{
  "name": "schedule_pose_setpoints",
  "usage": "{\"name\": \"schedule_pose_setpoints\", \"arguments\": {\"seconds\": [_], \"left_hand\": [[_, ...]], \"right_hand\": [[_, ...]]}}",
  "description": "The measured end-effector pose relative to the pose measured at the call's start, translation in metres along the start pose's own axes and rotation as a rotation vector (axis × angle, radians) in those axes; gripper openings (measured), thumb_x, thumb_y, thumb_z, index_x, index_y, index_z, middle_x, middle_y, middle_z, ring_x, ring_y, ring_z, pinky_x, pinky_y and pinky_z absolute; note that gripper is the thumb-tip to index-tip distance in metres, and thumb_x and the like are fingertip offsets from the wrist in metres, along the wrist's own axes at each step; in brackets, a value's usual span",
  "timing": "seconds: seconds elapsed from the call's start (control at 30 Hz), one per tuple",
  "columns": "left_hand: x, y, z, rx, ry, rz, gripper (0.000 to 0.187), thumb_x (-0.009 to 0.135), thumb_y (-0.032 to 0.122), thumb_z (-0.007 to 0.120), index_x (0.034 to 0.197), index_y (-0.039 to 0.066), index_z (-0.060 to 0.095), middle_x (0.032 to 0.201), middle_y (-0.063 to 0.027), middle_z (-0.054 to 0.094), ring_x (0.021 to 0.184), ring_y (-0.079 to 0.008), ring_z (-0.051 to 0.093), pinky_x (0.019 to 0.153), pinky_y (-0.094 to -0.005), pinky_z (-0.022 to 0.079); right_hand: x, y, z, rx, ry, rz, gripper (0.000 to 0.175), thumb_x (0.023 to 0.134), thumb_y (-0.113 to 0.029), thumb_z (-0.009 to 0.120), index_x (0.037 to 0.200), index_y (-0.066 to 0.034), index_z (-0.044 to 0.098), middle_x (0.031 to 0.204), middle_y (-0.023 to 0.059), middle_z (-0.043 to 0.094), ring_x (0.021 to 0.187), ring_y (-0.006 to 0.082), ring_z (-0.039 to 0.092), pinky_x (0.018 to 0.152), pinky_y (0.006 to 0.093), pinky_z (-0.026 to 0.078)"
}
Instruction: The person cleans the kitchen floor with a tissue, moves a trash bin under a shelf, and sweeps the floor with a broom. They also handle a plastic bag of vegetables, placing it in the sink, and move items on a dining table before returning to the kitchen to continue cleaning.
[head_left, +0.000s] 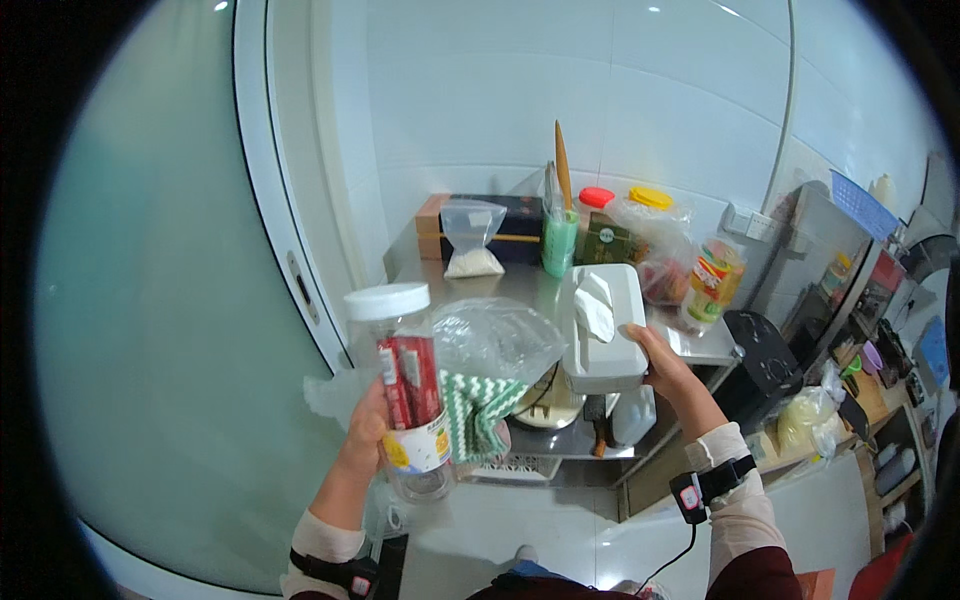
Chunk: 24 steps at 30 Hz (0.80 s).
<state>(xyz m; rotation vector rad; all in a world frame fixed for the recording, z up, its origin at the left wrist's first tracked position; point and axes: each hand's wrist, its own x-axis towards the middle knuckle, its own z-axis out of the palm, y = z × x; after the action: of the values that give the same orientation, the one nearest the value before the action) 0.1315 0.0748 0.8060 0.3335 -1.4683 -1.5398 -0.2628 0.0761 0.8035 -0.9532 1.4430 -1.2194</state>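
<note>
My left hand (367, 429) grips a clear plastic jar (427, 480) with a white screw lid (387, 301). Red wrapped sticks (411, 379) stand inside it, above a printed label band. Held in my right hand (660, 358) is a white tissue box (622, 300), its thumb on top, with a tissue (594, 307) poking out of the slot. Between the two hands are a clear plastic bag (495, 337) and a green-and-white zigzag cloth (480, 412); whether my left hand also holds these is hidden behind the jar.
A steel table (525, 289) bears a bag of white grains (475, 255), a dark box (517, 225), a green utensil holder (559, 244) and an oil bottle (712, 281). Below is a shelf (555, 444). A frosted glass door (172, 300) stands left, a black bin-like container (761, 352) right.
</note>
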Motion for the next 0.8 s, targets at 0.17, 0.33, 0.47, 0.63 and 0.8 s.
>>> {"name": "schedule_pose_setpoints", "arguments": {"seconds": [0.17, 0.33, 0.47, 0.63, 0.8], "left_hand": [[0.098, -0.001, -0.003, -0.016, -0.036, 0.032, 0.085, 0.069, 0.05, 0.059, 0.126, -0.002, 0.025, 0.113, -0.012, 0.049, 0.101, -0.0185, 0.051, 0.086, -0.0319, 0.041], [0.171, -0.017, -0.02, 0.103, -0.022, -0.032, 0.07, 0.075, 0.048, 0.052, 0.123, 0.001, 0.033, 0.111, -0.0089, 0.051, 0.097, -0.0165, 0.053, 0.084, -0.031, 0.044], [0.221, -0.04, -0.034, 0.163, -0.058, -0.089, 0.049, 0.081, 0.036, 0.049, 0.117, 0.003, 0.041, 0.105, -0.0055, 0.054, 0.093, -0.0126, 0.054, 0.079, -0.0266, 0.044], [0.279, -0.076, -0.05, 0.249, -0.115, -0.325, 0.043, 0.081, 0.033, 0.052, 0.111, 0.003, 0.044, 0.101, -0.0032, 0.052, 0.089, -0.0086, 0.05, 0.078, -0.0243, 0.041], [0.312, -0.111, -0.052, 0.958, -0.074, -0.366, 0.094, 0.067, 0.047, 0.065, 0.129, -0.005, 0.019, 0.117, -0.0257, 0.042, 0.108, -0.0284, 0.045, 0.09, -0.0339, 0.035]], "right_hand": [[0.051, -0.018, -0.03, 0.004, -0.014, 0.065, 0.063, 0.071, -0.047, 0.056, 0.121, -0.012, 0.038, 0.113, 0.0058, 0.045, 0.102, 0.0214, 0.044, 0.079, 0.0399, 0.038], [0.082, -0.02, -0.06, 0.02, -0.027, 0.231, 0.071, 0.067, -0.052, 0.056, 0.122, -0.0097, 0.039, 0.111, 0.008, 0.047, 0.099, 0.0228, 0.045, 0.076, 0.0365, 0.039], [0.1, -0.018, -0.076, -0.06, 0.044, 0.203, 0.072, 0.066, -0.054, 0.055, 0.12, -0.0082, 0.043, 0.109, 0.0099, 0.05, 0.091, 0.0234, 0.049, 0.074, 0.0344, 0.037], [0.11, -0.013, -0.086, -0.102, 0.058, 0.157, 0.069, 0.068, -0.052, 0.055, 0.118, -0.0056, 0.044, 0.104, 0.0103, 0.052, 0.09, 0.0211, 0.049, 0.074, 0.0345, 0.038], [0.131, -0.016, -0.086, -0.224, 0.121, -0.02, 0.055, 0.079, -0.039, 0.052, 0.114, 0.0025, 0.045, 0.098, 0.0101, 0.056, 0.087, 0.0177, 0.053, 0.076, 0.0277, 0.041]]}}
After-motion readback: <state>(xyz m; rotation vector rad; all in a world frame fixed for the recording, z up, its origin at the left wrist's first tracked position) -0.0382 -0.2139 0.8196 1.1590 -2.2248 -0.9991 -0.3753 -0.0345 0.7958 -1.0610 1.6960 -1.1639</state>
